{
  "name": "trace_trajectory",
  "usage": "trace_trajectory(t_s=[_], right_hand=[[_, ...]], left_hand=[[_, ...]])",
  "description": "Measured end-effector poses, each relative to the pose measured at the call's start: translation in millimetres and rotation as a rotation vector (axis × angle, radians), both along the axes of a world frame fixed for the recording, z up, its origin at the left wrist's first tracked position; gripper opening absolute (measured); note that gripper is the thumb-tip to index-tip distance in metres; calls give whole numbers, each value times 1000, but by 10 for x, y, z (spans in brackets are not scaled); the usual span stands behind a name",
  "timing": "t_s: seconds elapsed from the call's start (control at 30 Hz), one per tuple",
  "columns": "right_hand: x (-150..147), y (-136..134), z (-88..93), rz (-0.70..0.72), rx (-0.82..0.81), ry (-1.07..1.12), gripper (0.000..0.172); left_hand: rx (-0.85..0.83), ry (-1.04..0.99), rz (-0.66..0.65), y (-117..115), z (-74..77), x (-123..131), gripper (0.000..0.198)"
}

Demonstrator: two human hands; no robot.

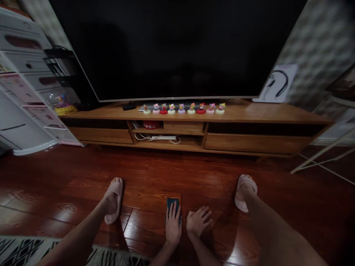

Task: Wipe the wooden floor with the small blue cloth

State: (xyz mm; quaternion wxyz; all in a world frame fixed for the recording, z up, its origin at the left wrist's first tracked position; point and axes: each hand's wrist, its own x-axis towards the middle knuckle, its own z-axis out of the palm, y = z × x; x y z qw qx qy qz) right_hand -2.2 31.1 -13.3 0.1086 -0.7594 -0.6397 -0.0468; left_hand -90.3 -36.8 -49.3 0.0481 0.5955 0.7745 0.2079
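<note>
A dark teal cloth [172,202] lies on the wooden floor [146,192] between my feet. My left hand [173,225] rests flat on top of it, fingers stretched forward and covering most of it. Just to the right, my right hand [198,221] is set down on the bare boards, palm toward the floor and fingers spread, apart from the cloth. Nothing shows in or under the right hand.
Slippered feet stand wide at left [114,201] and right [245,192]. Ahead is a low wooden TV stand [249,142] with several small figurines [181,108] and a large television [177,51]. A patterned rug [27,249] lies lower left; a white-legged frame [318,155] stands right.
</note>
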Motion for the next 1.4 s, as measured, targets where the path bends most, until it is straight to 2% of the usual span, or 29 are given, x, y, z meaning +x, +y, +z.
trace_trajectory(t_s=[0.07, 0.13, 0.27, 0.37, 0.47, 0.57, 0.73, 0.83, 0.9, 1.0, 1.07, 1.13, 1.2, 1.27, 1.4], right_hand=[[3, 8, -32, 9, -1, 11, 66], [7, 11, -55, 15, 1, 13, 67], [8, 8, -67, 15, -7, -13, 65], [-2, 5, -38, -1, -48, -55, 66], [-15, -1, 15, -17, -74, -95, 67], [-19, -11, 61, -13, -73, -108, 66], [-14, -24, 75, 14, -61, -110, 64], [-15, -21, 72, 7, -56, -123, 63], [-15, -17, 73, -2, -48, -133, 63], [-9, -14, 62, -2, -29, -141, 62], [-4, -12, 36, -2, -18, -149, 62], [-2, -6, -7, -4, -3, -166, 62], [-6, 4, -53, -10, 16, -182, 61], [-12, 15, -84, -16, 38, -191, 60], [-19, 16, -56, -23, 38, -193, 60]], left_hand=[[-45, 19, -76, 51, 95, -255, 79], [-66, 42, -73, 89, 207, -664, 79], [-20, 70, 178, 17, 319, -1543, 62], [53, 106, 336, -139, 275, -1877, 56], [88, 142, 473, -229, 210, -1774, 56], [76, 152, 556, -197, 171, -1342, 57], [53, 137, 388, -65, 106, -455, 56], [35, 129, 269, 16, 118, -176, 58], [-15, 123, 199, 105, 200, -197, 58], [-125, 118, 115, 288, 414, -495, 58], [-173, 126, 140, 397, 545, -769, 59], [-188, 137, 215, 451, 603, -1014, 60], [-174, 148, 256, 435, 568, -1180, 60], [-139, 167, 252, 358, 462, -1247, 60], [-54, 212, 324, 141, 230, -1079, 58]])
